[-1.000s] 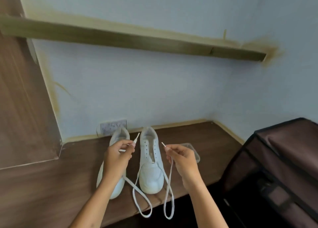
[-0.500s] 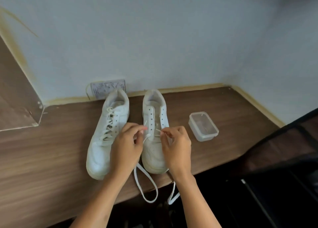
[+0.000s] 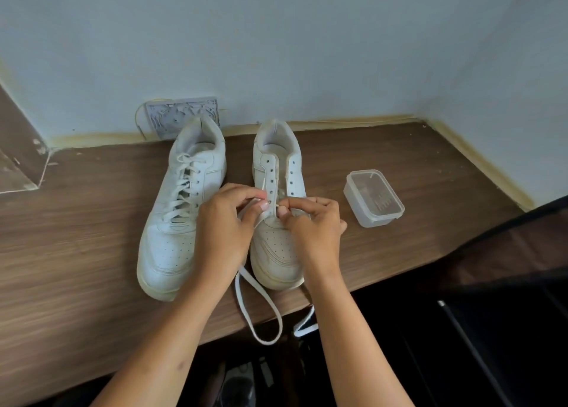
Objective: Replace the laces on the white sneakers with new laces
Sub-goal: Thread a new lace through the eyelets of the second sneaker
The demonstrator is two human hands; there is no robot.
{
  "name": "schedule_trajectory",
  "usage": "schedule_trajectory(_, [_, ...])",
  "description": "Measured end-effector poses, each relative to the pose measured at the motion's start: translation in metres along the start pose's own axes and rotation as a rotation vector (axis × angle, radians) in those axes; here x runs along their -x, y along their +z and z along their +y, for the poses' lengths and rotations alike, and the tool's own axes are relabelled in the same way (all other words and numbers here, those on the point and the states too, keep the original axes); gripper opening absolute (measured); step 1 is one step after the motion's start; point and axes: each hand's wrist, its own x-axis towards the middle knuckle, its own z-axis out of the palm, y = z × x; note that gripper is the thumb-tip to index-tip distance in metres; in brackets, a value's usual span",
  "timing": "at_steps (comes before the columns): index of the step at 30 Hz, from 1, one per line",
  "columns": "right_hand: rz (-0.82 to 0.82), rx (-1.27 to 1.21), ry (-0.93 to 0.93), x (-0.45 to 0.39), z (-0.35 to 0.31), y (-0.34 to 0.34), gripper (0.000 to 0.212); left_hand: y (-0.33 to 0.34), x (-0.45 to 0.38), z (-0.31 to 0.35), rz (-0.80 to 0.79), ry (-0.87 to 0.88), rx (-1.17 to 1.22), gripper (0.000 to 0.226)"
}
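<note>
I see slack new lace [image 3: 259,311] hanging off the counter [image 3: 76,253] edge. Both hands have dropped from mid-air onto the right sneaker [image 3: 278,210], so threading resumes: left hand [image 3: 224,225] and right hand [image 3: 310,225], close together, each pinch a lace end at its lower eyelets. Beyond, the left sneaker [image 3: 181,210] stands laced.
</note>
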Motion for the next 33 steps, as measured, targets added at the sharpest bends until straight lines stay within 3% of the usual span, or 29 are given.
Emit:
schedule_trajectory(3, [-0.016,0.017,0.018,0.001,-0.004,0.004,0.018,-0.002,-0.005,0.0,-0.019,0.011,-0.011,0.013])
schedule_trajectory(7, [-0.105,0.111,-0.057,-0.002,-0.009,-0.005,0.008,-0.004,-0.009,0.001,-0.051,0.111,-0.149,0.009])
schedule_trajectory(9, [-0.172,0.19,-0.128,-0.003,-0.012,-0.018,0.037,-0.007,-0.01,0.0,-0.039,0.163,-0.222,0.006])
schedule_trajectory(11, [-0.206,0.313,-0.149,-0.003,-0.011,-0.032,0.087,-0.013,-0.012,-0.002,0.022,0.238,-0.298,0.004])
schedule_trajectory(13, [-0.192,0.467,-0.067,-0.003,-0.005,-0.04,0.128,-0.021,-0.015,-0.003,0.137,0.326,-0.396,0.003])
schedule_trajectory(15, [-0.169,0.548,0.033,-0.004,-0.001,-0.044,0.147,-0.033,-0.019,-0.006,0.297,0.322,-0.476,0.004])
schedule_trajectory(17, [-0.163,0.569,0.05,-0.006,0.002,-0.046,0.151,-0.044,-0.021,-0.008,0.416,0.202,-0.508,0.007])
schedule_trajectory(20, [-0.173,0.57,0.047,-0.007,0.002,-0.047,0.153,-0.052,-0.022,-0.015,0.419,0.076,-0.524,0.013])
schedule_trajectory(25, [-0.185,0.56,0.059,-0.009,0.002,-0.048,0.152,-0.033,-0.021,-0.008,0.152,0.374,-0.492,0.018])
schedule_trajectory(28, [-0.184,0.563,0.062,-0.009,0.002,-0.048,0.151,-0.02,-0.017,-0.001,-0.005,0.433,-0.503,0.01])
schedule_trajectory(33, [-0.193,0.563,0.068,-0.009,0.002,-0.048,0.152,-0.023,-0.02,-0.009,0.109,0.402,-0.583,0.007])
